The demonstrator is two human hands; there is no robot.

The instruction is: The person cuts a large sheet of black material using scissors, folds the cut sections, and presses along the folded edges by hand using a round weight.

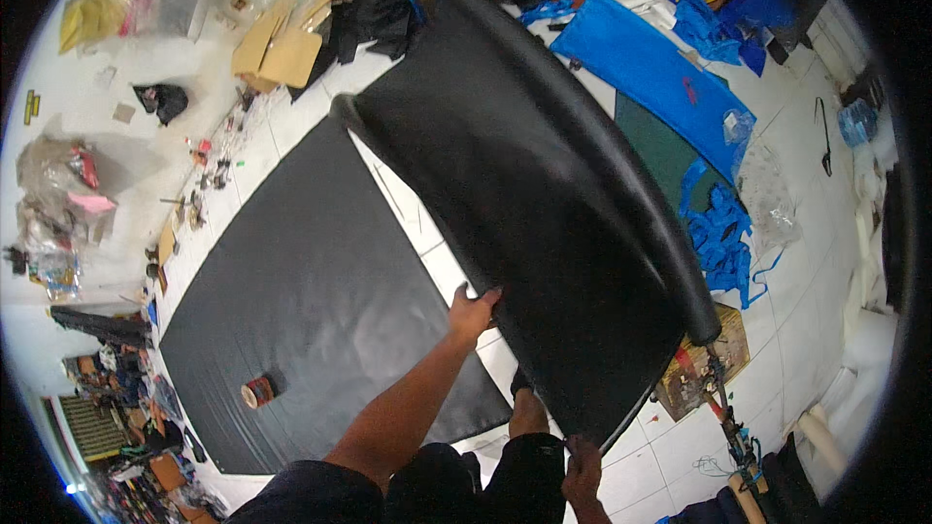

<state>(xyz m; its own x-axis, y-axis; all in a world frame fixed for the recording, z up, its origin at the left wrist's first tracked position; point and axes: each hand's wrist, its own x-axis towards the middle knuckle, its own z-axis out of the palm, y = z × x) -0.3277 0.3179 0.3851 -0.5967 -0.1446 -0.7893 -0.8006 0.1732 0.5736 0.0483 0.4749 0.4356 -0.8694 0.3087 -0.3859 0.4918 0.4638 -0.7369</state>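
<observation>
A large black sheet (582,262), smooth like vinyl or leatherette, stretches across the middle, its far right side wound into a long roll (573,78). My left hand (473,313) pinches the sheet's left edge, thumb raised and fingertips partly hidden by the material. Close to my legs, my right hand (582,471) is closed around the near corner of the same sheet. Left of it, a second dark sheet (311,272) lies flat on the floor. On that one rests a small red-and-brown cylinder (257,391), whose kind I cannot make out.
White floor tiles (621,495) show between the sheets. To the right are a blue panel (650,78), tangled blue strips (720,233) and a wooden board (733,369). Brown cardboard pieces (282,49) and dark fabric scraps (374,15) lie at the far left. Small tools (189,209) line the left side.
</observation>
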